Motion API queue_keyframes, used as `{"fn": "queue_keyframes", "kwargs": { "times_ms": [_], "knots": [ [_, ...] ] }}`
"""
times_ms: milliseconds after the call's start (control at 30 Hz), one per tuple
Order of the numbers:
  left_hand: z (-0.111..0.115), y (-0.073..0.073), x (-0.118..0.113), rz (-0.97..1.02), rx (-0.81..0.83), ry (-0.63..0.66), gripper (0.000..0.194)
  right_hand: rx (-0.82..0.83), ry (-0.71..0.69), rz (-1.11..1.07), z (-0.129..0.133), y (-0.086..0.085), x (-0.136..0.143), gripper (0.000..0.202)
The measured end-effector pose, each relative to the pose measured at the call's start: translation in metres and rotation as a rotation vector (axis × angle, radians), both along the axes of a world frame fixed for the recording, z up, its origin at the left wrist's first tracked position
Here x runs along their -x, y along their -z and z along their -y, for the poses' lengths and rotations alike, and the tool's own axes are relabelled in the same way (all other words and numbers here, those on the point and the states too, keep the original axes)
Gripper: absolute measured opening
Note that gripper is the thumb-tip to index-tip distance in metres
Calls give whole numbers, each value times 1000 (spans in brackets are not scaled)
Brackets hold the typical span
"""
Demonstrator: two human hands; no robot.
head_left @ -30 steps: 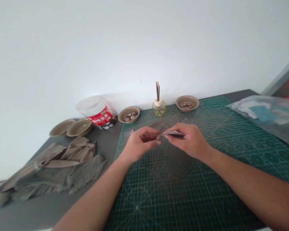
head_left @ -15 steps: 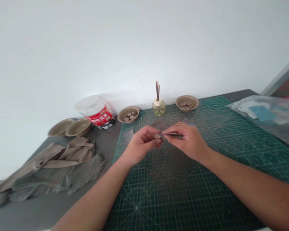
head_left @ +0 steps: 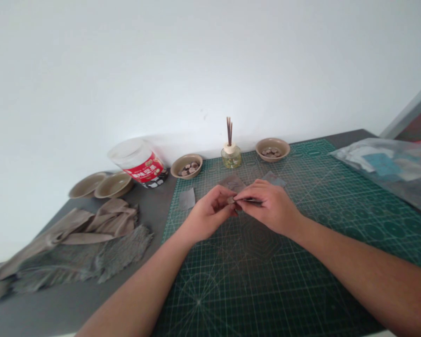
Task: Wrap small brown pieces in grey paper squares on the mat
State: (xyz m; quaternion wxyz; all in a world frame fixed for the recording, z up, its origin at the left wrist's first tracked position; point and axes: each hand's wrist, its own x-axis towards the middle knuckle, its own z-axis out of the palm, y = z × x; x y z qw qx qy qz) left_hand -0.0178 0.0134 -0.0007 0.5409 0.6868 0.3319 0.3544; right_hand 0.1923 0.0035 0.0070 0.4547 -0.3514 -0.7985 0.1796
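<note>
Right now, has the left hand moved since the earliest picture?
Yes: the left hand has shifted slightly rightward, uncovering the grey patch it partly hid on the green cutting mat.

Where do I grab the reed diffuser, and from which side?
Take the squat glass body at its left and right flanks, coming from the near side. The wall rises just behind it, and thin reeds stand up out of the pale collar, so coming from above would probably knock them.
</note>
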Motion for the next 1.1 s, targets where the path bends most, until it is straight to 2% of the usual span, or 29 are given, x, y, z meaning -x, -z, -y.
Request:
{"fn": "queue_keyframes", "kwargs": {
  "times_ms": [100,300,533,700,900,1100],
  "knots": [
    [-1,1,0,-19,-16,-10,19,1,-15,-12,0,-1,-1,13],
    [-1,-2,0,26,-6,-23,20,-9,39,-16,0,0,0,11],
    [-2,-4,1,20,8,-63,23,6,-28,-10,1,0,0,11],
    [-1,-6,0,42,10,-36,22,48,84,-86,0,-1,-1,14],
    [1,-5,0,0,-4,-55,21,59,8,-37,1,0,2,9],
    [1,-4,0,-9,-2,-49,22,98,24,-80,2,0,2,12]
  ]
}}
